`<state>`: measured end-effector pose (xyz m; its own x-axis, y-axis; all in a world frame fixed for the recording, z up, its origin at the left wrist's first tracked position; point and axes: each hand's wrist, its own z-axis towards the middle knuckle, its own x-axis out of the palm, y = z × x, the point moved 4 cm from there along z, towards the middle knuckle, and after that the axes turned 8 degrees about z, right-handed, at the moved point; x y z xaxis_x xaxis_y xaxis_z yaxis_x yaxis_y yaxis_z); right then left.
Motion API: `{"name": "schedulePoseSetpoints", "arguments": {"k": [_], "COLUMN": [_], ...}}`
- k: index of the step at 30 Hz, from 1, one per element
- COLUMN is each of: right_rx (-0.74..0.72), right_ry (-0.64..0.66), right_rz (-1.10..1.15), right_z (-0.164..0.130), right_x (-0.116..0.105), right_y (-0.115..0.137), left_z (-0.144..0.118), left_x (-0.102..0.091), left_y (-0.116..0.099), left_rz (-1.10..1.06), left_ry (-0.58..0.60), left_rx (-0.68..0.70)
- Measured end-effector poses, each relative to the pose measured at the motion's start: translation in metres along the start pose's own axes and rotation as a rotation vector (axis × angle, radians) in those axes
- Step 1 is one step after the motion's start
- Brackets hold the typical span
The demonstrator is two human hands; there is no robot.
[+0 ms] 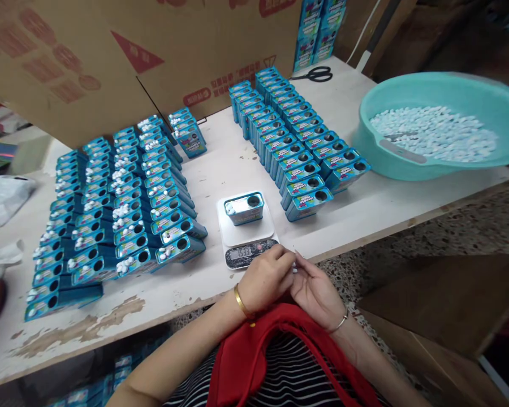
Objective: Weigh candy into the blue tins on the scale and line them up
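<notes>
A blue tin (244,208) with a round hole in its top stands on a small white digital scale (246,240) at the table's front edge. Just below the scale, my left hand (265,278) and my right hand (316,291) meet, fingers pinched together around small white candies (294,267) that barely show between them. Rows of like blue tins (119,209) with white candies on top stand to the left. Another block of blue tins (294,141) with open holes stands to the right of the scale.
A teal basin (373,144) holding many white candies sits at the right of the white table (220,164). Black scissors (316,74) lie at the back. A cardboard box (123,51) rises behind the tins. A brown carton (445,299) stands on the floor at right.
</notes>
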<state>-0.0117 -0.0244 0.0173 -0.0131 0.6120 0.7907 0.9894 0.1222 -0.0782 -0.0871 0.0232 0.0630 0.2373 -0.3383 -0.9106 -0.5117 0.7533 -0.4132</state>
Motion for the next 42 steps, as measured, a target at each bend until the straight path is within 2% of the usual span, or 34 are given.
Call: {"name": "schedulePoseSetpoints", "arguments": {"k": [6,8,10,15,18,22,28,31,36,42], "right_rx": [0.002,0.011,0.004,-0.028,-0.031,-0.047,-0.082,-0.087,-0.077,-0.052], "right_ry": [0.024,0.013,-0.002,-0.010,0.011,0.033,0.025,0.043,0.062,0.031], "right_rz": [-0.019,-0.018,-0.019,-0.066,-0.055,-0.048,-0.061,-0.071,-0.077,-0.085], "right_z": [0.002,0.002,0.001,0.000,0.001,0.002,0.003,0.002,0.000,-0.002], "right_x": [0.004,0.005,0.007,0.014,0.014,0.011,0.010,0.011,0.013,0.008], "right_y": [0.001,0.001,0.002,0.001,0.001,0.005,0.012,0.012,0.011,0.010], "left_z": [0.001,0.002,0.003,0.014,0.024,0.032,0.037,0.037,0.032,0.024], "left_x": [-0.004,-0.011,-0.028,-0.096,-0.119,-0.120,-0.117,-0.118,-0.118,-0.126], "left_y": [-0.001,-0.001,0.001,0.026,0.044,0.058,0.062,0.061,0.052,0.045], "left_rz": [-0.018,-0.056,-0.109,-0.088,0.001,0.070,0.159,0.189,0.160,0.155], "left_ry": [-0.004,-0.029,-0.112,-0.436,-0.487,-0.410,-0.351,-0.380,-0.511,-0.618], "left_rx": [-0.002,-0.001,-0.013,-0.091,-0.120,-0.143,-0.134,-0.128,-0.092,-0.098]}}
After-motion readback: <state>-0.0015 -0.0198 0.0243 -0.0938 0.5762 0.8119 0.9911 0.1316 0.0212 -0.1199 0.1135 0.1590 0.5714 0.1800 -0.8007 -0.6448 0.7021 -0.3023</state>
